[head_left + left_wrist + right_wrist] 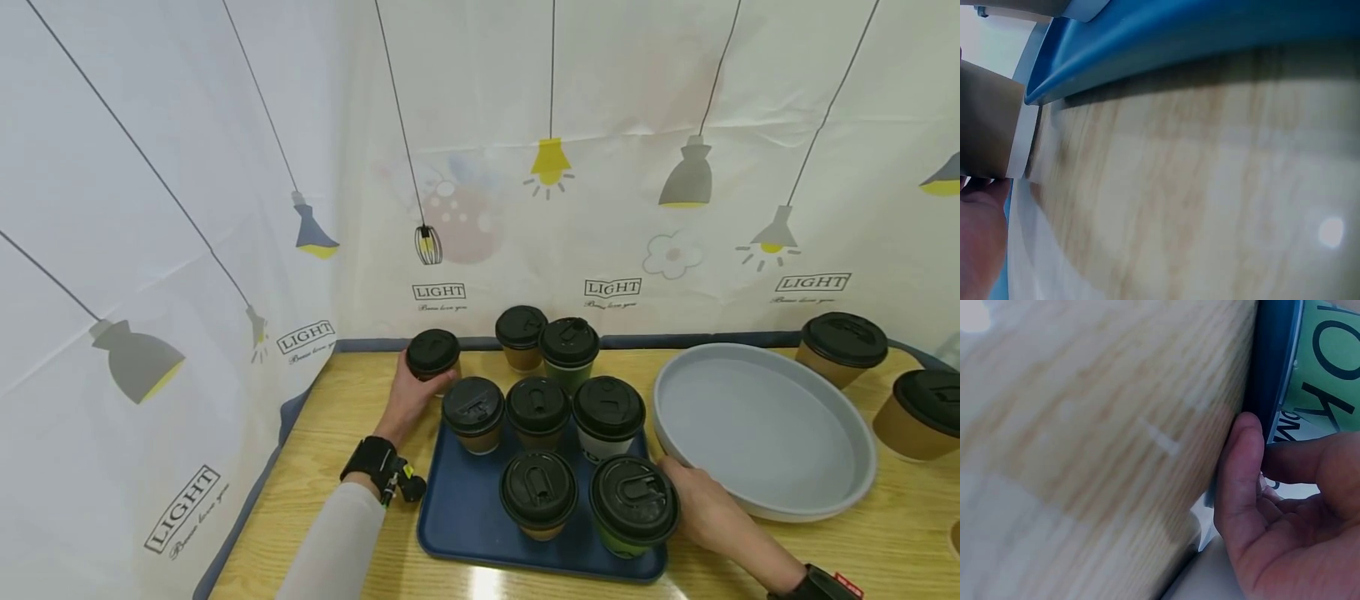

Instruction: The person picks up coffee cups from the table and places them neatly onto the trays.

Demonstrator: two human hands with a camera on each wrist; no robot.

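Observation:
At the back left corner of the blue tray [457, 508], my left hand [408, 400] grips a brown paper coffee cup [448, 367] with a black lid. The left wrist view shows the cup's brown side [988, 119] close beside the tray corner. My right hand [701, 504] pinches the tray's right rim [1275, 381] beside a green lidded cup [622, 546]; that cup's lid covers part of the fingers in the head view. Several other black-lidded cups stand on the tray, among them a white one [596, 447] and a brown one [480, 442].
A round grey plate [757, 425] with a raised rim lies right of the tray. Beyond it stand two brown lidded cups [832, 371] [911, 425]. Another brown cup [521, 358] is at the back, near the printed curtain [510, 275] that borders the wooden table [300, 475].

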